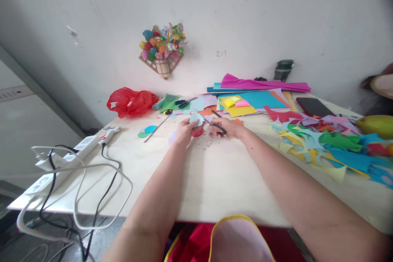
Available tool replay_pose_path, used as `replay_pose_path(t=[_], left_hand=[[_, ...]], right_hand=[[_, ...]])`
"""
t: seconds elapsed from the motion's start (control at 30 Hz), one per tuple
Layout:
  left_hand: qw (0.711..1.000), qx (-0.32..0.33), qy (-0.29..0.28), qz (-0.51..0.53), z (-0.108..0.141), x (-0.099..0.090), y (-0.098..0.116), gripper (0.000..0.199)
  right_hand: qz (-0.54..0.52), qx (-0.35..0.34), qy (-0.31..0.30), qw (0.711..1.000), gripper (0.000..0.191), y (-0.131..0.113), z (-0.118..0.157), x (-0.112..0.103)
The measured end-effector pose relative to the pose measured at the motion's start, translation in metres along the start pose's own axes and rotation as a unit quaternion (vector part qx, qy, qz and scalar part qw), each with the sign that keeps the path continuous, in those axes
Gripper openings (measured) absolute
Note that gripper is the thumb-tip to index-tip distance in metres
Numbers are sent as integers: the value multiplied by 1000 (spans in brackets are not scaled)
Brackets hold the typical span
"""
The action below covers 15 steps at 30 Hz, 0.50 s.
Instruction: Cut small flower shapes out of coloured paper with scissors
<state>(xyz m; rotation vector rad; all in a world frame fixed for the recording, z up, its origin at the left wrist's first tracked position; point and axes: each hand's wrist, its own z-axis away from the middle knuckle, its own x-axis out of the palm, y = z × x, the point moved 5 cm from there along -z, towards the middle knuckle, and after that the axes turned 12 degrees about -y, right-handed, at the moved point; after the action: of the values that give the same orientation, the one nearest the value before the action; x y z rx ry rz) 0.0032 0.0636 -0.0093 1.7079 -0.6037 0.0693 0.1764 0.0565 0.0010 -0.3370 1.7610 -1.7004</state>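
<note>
My left hand [185,130] is closed on a small light-blue paper flower shape [197,120] near the middle of the table. In my right hand [231,128] is a pair of dark-handled scissors [220,129], its blades pointing left at the paper's edge. Whether the blades touch the paper is hard to tell. Below the hands lie tiny paper snippets and a red round object [198,132], partly hidden. An orange paper piece [238,122] lies just beyond my right hand.
Paper scraps [316,143] cover the table's right side, near a phone [316,107]. Coloured sheets [267,100] and second scissors [184,102] lie at the back. A red plastic bag [132,102] sits back left. Power strips [66,163] with loose cables line the left edge.
</note>
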Motion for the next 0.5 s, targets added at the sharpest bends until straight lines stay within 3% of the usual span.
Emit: replay_pose_path(t=[0.5], left_hand=[[1000,1,13,6,1,0,1,36]], right_hand=[[-28,7,2,1000,30,-1,1,2]])
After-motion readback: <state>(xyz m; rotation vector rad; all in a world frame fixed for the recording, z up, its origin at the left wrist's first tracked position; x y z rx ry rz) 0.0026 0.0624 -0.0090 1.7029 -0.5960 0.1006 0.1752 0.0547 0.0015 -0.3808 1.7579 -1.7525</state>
